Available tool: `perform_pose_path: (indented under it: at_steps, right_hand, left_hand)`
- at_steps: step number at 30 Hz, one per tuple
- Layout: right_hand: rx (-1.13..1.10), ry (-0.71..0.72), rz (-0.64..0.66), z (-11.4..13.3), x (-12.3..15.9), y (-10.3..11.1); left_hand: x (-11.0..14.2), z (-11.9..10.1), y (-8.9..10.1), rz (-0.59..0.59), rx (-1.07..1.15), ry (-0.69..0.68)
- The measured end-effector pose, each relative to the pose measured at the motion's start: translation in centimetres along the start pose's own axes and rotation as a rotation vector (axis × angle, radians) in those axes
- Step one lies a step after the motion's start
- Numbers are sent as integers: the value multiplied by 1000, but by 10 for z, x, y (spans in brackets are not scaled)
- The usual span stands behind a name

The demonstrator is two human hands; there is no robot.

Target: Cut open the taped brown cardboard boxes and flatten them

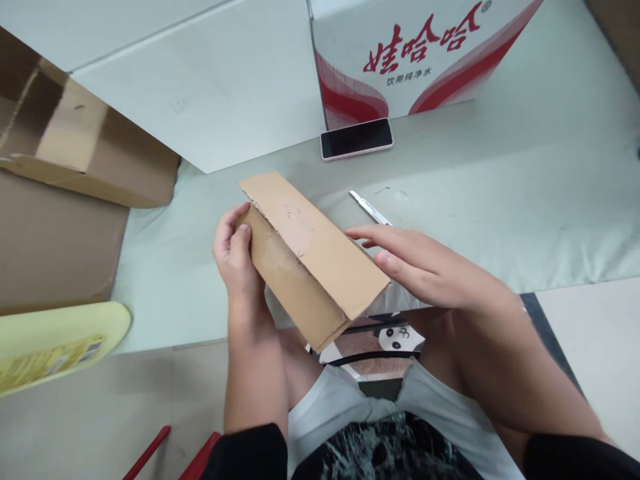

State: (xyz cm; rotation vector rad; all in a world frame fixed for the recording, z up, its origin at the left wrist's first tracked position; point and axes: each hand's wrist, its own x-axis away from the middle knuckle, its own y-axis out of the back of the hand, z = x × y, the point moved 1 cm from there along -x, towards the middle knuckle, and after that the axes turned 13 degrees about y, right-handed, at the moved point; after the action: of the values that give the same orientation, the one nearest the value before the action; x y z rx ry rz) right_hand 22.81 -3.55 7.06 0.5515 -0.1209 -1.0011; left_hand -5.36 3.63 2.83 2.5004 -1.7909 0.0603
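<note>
A small brown cardboard box [320, 247] is tilted in front of me, its long flap with a torn, ragged edge lying over the top. My left hand [236, 240] grips its far left end, thumb on the near face and fingers curled round behind. At the box's right side is my right hand [400, 257], fingers stretched out and the tips at the edge; whether they press on it I cannot tell. Just beyond that hand lies a utility knife [370, 208] on the table, its lower end hidden behind the fingers.
A phone [357, 139] lies on the pale green tablecloth [500, 187], against a white and red carton [425, 60]. White panels [200, 87] and brown cartons [65, 227] stand at the left. A yellow-green container [60, 340] sits at the near left edge. A panda-print item [395, 337] is by my lap.
</note>
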Motion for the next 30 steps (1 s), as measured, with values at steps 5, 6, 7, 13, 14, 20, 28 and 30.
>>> perform_pose_path:
  at_steps: [5, 6, 7, 13, 14, 20, 28, 30]
  right_hand:
    - [12, 31, 3, 2, -1, -1]
    - [28, 10, 6, 1, -2, -1]
    - [54, -19, 5, -1, -2, -1]
    - [293, -258, 96, -11, -7, -4]
    - [303, -273, 123, -12, -7, -5]
    - [283, -291, 218, -15, -7, -10]
    - [281, -273, 216, -14, -6, -8]
    - [292, -273, 213, -13, -6, -8]
  left_hand:
    - [-2, 0, 0, -10, -11, -4]
    - [-3, 1, 0, -4, -15, -9]
    - [-3, 2, 0, 2, -19, -16]
    - [-2, 6, 0, 60, -119, -45]
    - [-2, 6, 0, 75, -137, -49]
    - [-1, 6, 1, 117, -125, -34]
    - [2, 2, -3, 106, -136, -38]
    - [2, 1, -4, 101, -141, -36]
